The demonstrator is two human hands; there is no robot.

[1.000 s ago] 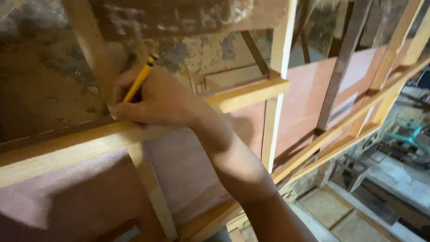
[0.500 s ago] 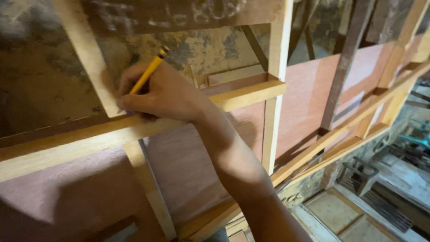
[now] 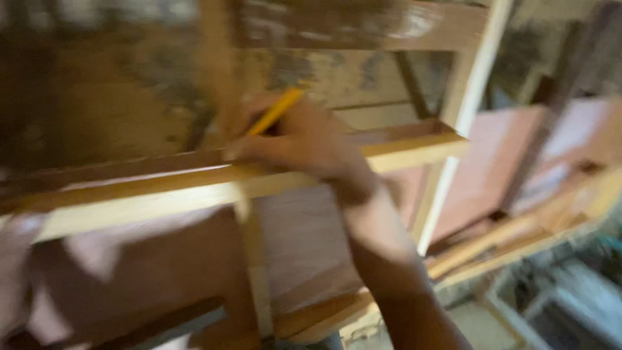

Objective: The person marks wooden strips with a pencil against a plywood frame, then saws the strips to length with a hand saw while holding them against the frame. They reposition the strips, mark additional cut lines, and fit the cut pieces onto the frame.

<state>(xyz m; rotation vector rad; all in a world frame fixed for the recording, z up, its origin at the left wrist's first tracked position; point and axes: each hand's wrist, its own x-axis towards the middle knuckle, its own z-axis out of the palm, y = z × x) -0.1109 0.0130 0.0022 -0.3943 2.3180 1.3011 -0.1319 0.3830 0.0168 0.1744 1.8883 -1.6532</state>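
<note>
A blurred view shows the right hand [image 3: 304,146], its fingers clamped around a yellow pencil [image 3: 275,111] near the tip, which rests where a horizontal wooden rail [image 3: 162,188] meets an upright wooden post [image 3: 223,78] of a furniture frame. The pencil looks light, stiff and slim, best pinched low on the shaft for control. The left hand is out of sight.

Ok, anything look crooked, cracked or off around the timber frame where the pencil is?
Nothing stands out. The right hand holds the yellow pencil at the horizontal pale wooden rail of the frame, which shows no break. The picture is motion-blurred, so fine cracks or marks cannot be judged.
</note>
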